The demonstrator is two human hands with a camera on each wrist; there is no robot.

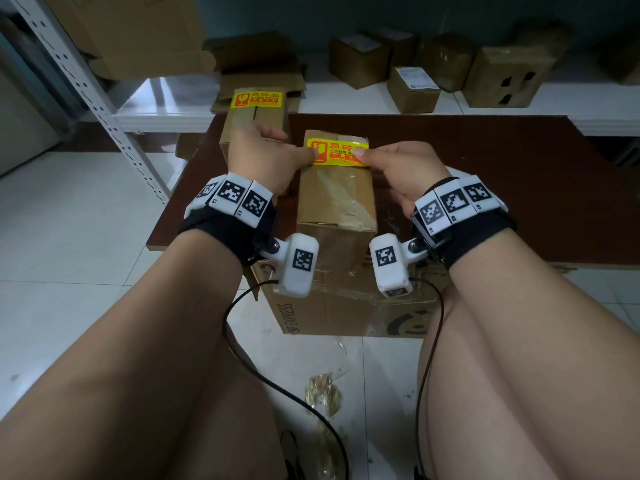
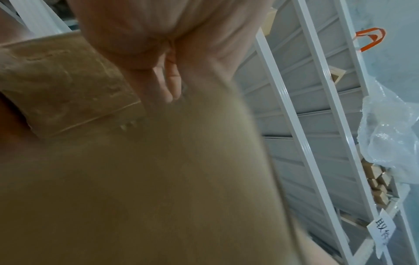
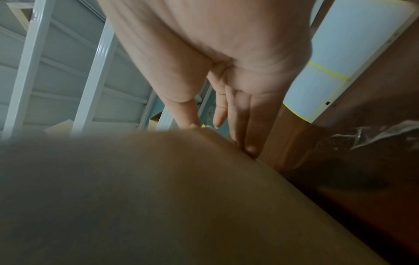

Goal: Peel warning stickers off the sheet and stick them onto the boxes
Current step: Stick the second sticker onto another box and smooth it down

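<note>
While a second box (image 1: 255,126) with its own sticker (image 1: 256,99) stands just behind on the table (image 1: 485,174), more boxes (image 1: 412,88) line the shelf beyond. We press our thumbs on the yellow sticker (image 1: 337,152) atop the near box (image 1: 336,199): left hand (image 1: 263,157) at its left end, right hand (image 1: 401,168) at its right, fingers straight down the sides.

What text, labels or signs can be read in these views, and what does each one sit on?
"SF EXPRESS": side of the large carton on the floor.
"易碎": yellow sticker on the near box; its remaining print is covered or too small.
Far sticker on the far box: blurred.
White tag on the shelving: handwritten characters, unclear.
</note>
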